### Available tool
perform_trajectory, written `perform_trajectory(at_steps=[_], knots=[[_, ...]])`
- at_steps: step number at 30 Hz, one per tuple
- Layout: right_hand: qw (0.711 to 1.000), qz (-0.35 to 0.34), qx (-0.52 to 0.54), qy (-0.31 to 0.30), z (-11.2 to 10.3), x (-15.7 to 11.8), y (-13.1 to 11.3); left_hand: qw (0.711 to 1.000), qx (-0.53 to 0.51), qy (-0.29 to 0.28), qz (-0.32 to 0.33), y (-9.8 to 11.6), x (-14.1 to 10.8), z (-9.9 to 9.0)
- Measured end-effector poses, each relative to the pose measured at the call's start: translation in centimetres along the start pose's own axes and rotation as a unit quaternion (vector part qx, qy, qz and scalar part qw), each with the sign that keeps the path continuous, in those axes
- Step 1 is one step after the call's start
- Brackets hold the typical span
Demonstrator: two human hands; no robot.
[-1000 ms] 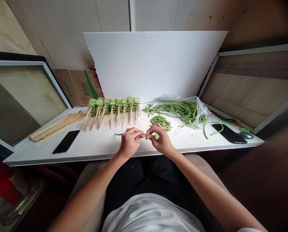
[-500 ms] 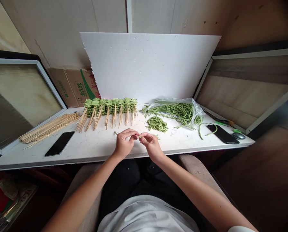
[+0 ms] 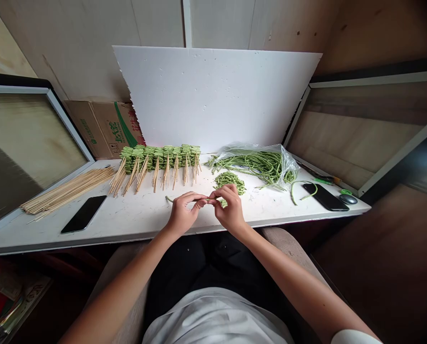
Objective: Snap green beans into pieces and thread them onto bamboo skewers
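Note:
Fingertips of my left hand (image 3: 183, 210) and my right hand (image 3: 229, 208) meet above the front of the white table (image 3: 127, 215). Both are closed in a pinch on one green bean (image 3: 168, 198), whose tail pokes out to the left behind my left hand. Only a sliver of it shows between the fingertips. Just behind my right hand lies a pile of short cut bean pieces (image 3: 231, 179), partly covered by the fingers. A few more pieces sit under that hand.
Skewered bean bundles (image 3: 163, 155) line the back left, sticks facing me. Loose bamboo skewers (image 3: 70, 188) and a phone (image 3: 84, 215) lie left. At right are a plastic bag of long beans (image 3: 256, 162), a single bean (image 3: 293, 193), another phone (image 3: 326, 197) and a mouse (image 3: 348, 198).
My right hand has risen slightly and turned, its fingers now bent over the bean and covering part of the cut pile. My left hand keeps its pinch. The view has shifted slightly.

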State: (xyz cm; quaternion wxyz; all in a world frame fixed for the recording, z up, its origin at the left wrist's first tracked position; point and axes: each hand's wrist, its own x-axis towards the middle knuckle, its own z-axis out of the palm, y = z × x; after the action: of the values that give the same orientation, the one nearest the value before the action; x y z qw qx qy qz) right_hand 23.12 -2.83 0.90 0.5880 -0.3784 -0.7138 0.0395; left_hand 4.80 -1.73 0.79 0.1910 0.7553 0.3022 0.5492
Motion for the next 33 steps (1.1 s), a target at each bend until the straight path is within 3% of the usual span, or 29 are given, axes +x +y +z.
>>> perform_trajectory(at_steps=[6, 15, 25, 29, 33], knots=[[1.000, -0.008, 0.006, -0.024, -0.2, -0.1, -0.4, 0.999, 0.021, -0.016, -0.022, 0.6, 0.1, -0.1], [0.998, -0.032, 0.018, -0.046, 0.0, -0.4, -0.1, 0.997, -0.052, -0.055, 0.004, -0.2, 0.2, -0.2], [0.982, -0.106, 0.024, -0.154, -1.4, 0.8, 0.3, 0.990, -0.081, -0.108, -0.029, -1.1, 0.1, -0.5], [0.985, -0.076, 0.062, -0.140, -1.9, 1.7, 0.7, 0.991, -0.078, -0.099, -0.039, -1.3, 0.3, -0.7], [0.993, 0.000, 0.063, -0.102, -3.2, 2.6, 3.2, 0.992, -0.084, -0.064, -0.072, -2.4, 0.6, -1.1]])
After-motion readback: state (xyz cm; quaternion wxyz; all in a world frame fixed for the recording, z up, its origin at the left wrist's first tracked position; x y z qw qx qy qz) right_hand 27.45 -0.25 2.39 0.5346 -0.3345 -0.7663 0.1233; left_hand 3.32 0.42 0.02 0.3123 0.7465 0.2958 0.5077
